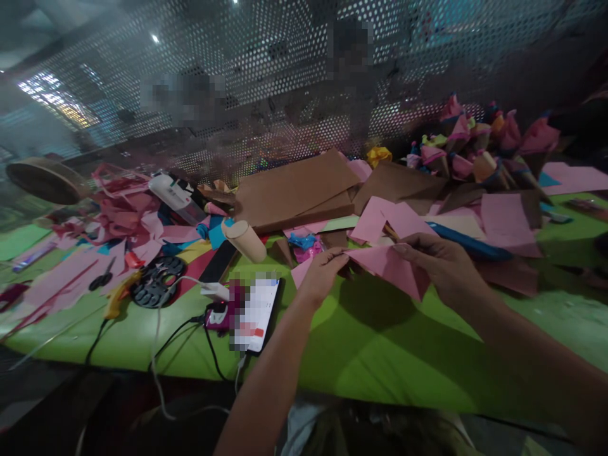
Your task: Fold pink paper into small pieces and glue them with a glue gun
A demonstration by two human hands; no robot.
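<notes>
A folded piece of pink paper (392, 271) is held above the green table, its point toward the left. My left hand (323, 271) pinches its left tip. The fingers of my right hand (437, 261) are closed on its upper right edge. Just behind it lie more pink sheets (377, 218) and a long blue object (468, 242). Close to my left hand are small crumpled blue and pink pieces (306, 244). The undersides of my fingers are partly hidden by the paper.
Left of my forearm, a lit phone (261, 310) sits beside a purple power socket (218, 316) with cables. Further left are a yellow glue gun (118, 296), a black round tray (159, 282) and scissors (102, 275). Brown cardboard (294, 187) and paper cones (479, 142) stand behind.
</notes>
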